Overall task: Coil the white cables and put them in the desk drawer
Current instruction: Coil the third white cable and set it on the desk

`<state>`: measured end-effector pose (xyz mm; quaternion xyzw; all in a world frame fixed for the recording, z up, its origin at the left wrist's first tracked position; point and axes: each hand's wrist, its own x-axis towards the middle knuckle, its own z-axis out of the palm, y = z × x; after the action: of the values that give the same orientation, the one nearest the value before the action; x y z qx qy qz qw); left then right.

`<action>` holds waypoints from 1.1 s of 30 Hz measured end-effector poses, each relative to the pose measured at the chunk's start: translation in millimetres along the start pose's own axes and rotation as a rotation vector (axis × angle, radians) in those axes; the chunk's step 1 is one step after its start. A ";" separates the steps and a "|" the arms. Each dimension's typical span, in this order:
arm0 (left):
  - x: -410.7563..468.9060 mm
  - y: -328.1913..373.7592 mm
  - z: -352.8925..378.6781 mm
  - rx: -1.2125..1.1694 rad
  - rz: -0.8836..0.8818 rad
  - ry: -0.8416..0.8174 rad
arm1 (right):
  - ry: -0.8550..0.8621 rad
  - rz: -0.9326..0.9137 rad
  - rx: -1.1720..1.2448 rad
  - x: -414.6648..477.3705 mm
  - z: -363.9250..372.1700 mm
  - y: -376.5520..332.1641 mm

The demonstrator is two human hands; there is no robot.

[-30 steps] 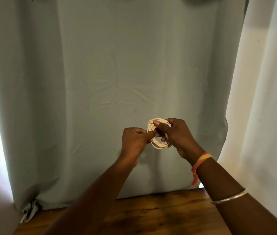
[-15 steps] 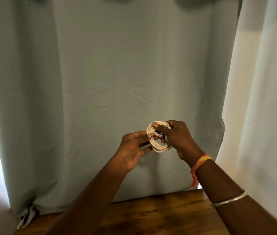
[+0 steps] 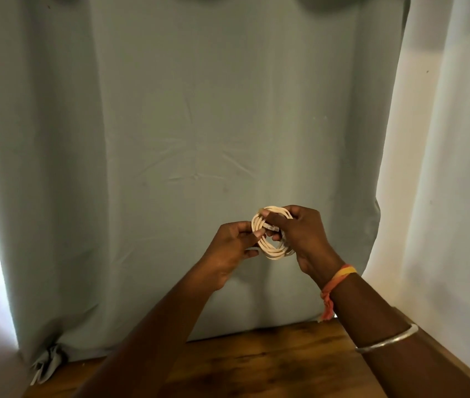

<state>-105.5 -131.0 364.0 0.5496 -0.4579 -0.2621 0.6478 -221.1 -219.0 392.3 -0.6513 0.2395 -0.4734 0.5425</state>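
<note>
A white cable (image 3: 274, 252) is wound into a small round coil and held up in the air in front of a grey-green curtain. My right hand (image 3: 304, 239) grips the coil's right side, thumb and fingers around the loops. My left hand (image 3: 232, 247) pinches the coil's left edge with its fingertips, near the cable's plug end, which lies across the middle of the coil. No desk drawer is in view.
A wooden desk top (image 3: 256, 366) runs along the bottom of the view below my forearms. The grey-green curtain (image 3: 184, 139) hangs behind it, its knotted corner (image 3: 47, 364) resting on the desk at the left. A white curtain (image 3: 443, 168) hangs at the right.
Both hands have sunk slightly with the coil. My left hand has loosened from a closed fist to a fingertip pinch on the coil's left edge.
</note>
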 end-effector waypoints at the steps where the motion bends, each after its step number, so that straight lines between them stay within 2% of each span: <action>1: 0.6 -0.9 2.7 0.122 0.072 0.067 | 0.019 0.001 0.012 -0.5 0.6 0.7; 4: -0.8 -7.1 6.6 0.539 0.463 0.257 | 0.081 -0.002 -0.037 -1.3 4.0 2.0; 7: -1.8 -17.5 2.6 0.981 0.837 0.292 | 0.114 -0.013 -0.056 -2.1 6.9 2.2; 10: -2.3 -18.7 -3.6 1.170 1.076 0.391 | 0.069 0.008 -0.029 -5.9 7.8 -0.7; 12: -1.7 -16.7 -5.9 1.204 1.191 0.360 | 0.031 0.025 -0.004 -7.1 7.5 -1.2; 15: -0.3 -14.5 -9.6 1.161 1.183 0.291 | 0.035 0.023 -0.032 -6.2 6.5 1.3; 18: -1.0 -15.9 -10.7 1.063 1.090 0.326 | 0.017 0.032 -0.001 -4.5 6.2 5.6; 21: -3.0 -18.9 -5.5 0.846 0.997 0.384 | -0.035 0.052 -0.019 0.7 6.6 7.6; 24: -5.4 -16.4 -3.1 0.713 1.015 0.405 | -0.067 -0.018 -0.058 5.1 8.5 10.1; 33: -15.5 -4.9 -2.2 1.059 1.205 0.091 | 0.006 -0.099 -0.061 11.0 12.9 25.6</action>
<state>-109.7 -118.2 354.6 0.4524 -0.7124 0.4075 0.3491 -199.8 -229.5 372.8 -0.6772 0.2229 -0.4940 0.4977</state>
